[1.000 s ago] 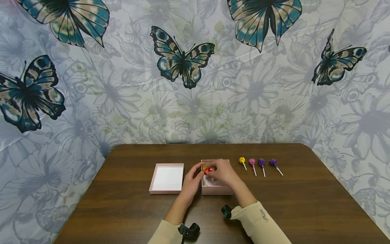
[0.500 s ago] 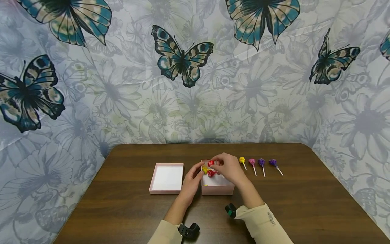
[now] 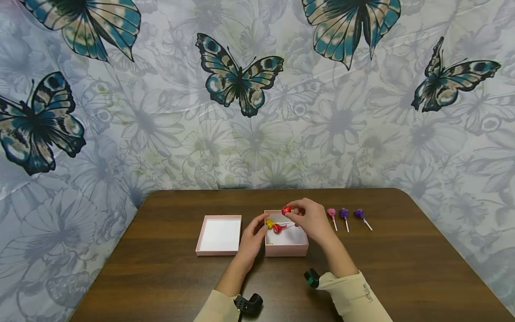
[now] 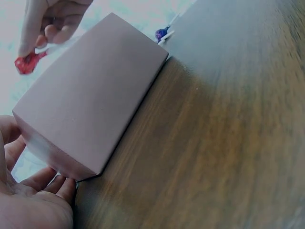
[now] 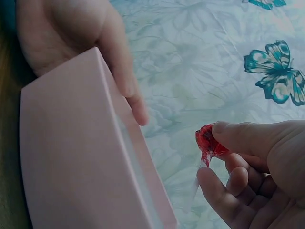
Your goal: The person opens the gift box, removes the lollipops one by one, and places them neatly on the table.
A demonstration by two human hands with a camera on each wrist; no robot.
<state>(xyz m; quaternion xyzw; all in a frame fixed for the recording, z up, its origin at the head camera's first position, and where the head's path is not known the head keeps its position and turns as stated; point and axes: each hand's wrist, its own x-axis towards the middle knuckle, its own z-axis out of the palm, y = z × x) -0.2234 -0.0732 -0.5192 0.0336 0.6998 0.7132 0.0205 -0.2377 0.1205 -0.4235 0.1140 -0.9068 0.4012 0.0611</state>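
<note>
My right hand (image 3: 293,213) pinches a red lollipop (image 3: 286,209) by its stick, just above the far rim of an open pink box (image 3: 286,249). The right wrist view shows the same red lollipop (image 5: 208,140) between thumb and fingers. Inside the box lie a yellow lollipop (image 3: 269,222) and another red lollipop (image 3: 277,228). My left hand (image 3: 255,232) rests with straight fingers against the box's left side, thumb at the rim. In the left wrist view the box (image 4: 90,105) fills the middle, and the held red lollipop (image 4: 26,63) hangs beyond it.
A second shallow pink box or lid (image 3: 219,235) lies open to the left. A pink lollipop (image 3: 331,212) and two purple lollipops (image 3: 344,213) (image 3: 359,213) lie in a row right of my right hand. The brown table (image 3: 161,277) ends at a butterfly-print cloth.
My right hand has lifted a red lollipop out of the box and moved it up and to the right. The left hand has stayed against the box.
</note>
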